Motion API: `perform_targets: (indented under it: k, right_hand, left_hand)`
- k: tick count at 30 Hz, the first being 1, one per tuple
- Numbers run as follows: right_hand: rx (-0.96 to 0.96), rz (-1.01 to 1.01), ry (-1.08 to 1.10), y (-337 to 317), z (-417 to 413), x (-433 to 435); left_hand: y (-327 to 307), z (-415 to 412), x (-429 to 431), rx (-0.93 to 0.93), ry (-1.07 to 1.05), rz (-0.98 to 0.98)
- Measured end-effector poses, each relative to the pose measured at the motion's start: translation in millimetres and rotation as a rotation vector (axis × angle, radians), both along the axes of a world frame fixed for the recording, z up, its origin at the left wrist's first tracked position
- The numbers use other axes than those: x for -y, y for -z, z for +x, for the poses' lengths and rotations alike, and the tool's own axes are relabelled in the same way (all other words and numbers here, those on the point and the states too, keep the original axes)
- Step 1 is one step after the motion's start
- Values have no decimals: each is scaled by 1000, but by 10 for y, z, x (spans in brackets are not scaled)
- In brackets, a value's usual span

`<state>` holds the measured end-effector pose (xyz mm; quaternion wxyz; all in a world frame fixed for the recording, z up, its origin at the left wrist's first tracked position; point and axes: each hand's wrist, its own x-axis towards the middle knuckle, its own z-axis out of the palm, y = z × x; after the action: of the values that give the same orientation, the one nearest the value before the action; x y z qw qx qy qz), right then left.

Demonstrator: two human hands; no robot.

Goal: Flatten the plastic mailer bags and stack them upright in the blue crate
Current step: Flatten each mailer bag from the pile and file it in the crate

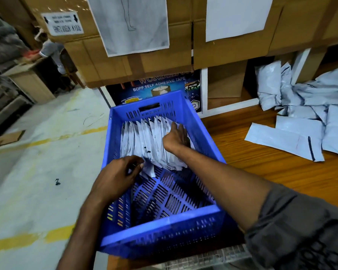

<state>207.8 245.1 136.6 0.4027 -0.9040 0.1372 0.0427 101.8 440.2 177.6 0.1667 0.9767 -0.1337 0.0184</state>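
The blue crate [201, 139] stands on the left end of a wooden table, partly over its edge. Several white mailer bags [144, 141] stand upright in a row in its far half; the near half shows bare slotted floor. My left hand [117, 176] pinches the lower corner of the nearest bag at the front of the row. My right hand [177, 136] reaches in from the right and rests with straight fingers on the top edges of the bags at the row's right side. A loose pile of mailer bags [304, 106] lies on the table to the right.
The wooden table [271, 166] runs right of the crate. Stacked cardboard boxes [144, 55] with taped paper sheets rise behind it, above a tape carton [160, 84]. A concrete floor [37, 152] with yellow lines lies left. A person [53, 53] stands far back left.
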Motion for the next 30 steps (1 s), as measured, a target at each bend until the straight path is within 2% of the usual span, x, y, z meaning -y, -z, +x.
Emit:
perform_targets:
  k: [6,9,12,14,18,21,25,27,30]
  right_hand:
    - [231,-205,-273,-496,-494,319]
    - [406,-182,-373,-544,-827,666]
    - [634,-236,-417,-428,-1103,1094]
    - [682,-218,-405,-276,-1226,1362]
    - [661,-125,-394,15,-1408,2006]
    - [569,-78,-423,172,-1482,2551]
    - [479,-92,-403,361,-1425,3388]
    - [421,-116,-376,491,-1337,3774]
    - [364,-247,-303,713,-1074,4250]
  left_hand:
    - [-76,-147,26,81,-84,-10]
    - [-123,-290,124,97,-100,-21]
    - [-98,-450,447,149,-119,-139]
    - [-60,-581,808,201,-104,-226]
    - [1,-822,1762,306,-69,-357]
    - [11,-931,2406,331,-80,-477]
    - [159,-1005,3287,404,-21,-519]
    - [378,-967,3637,376,-37,-538]
    - [910,-793,3973,220,-60,-502]
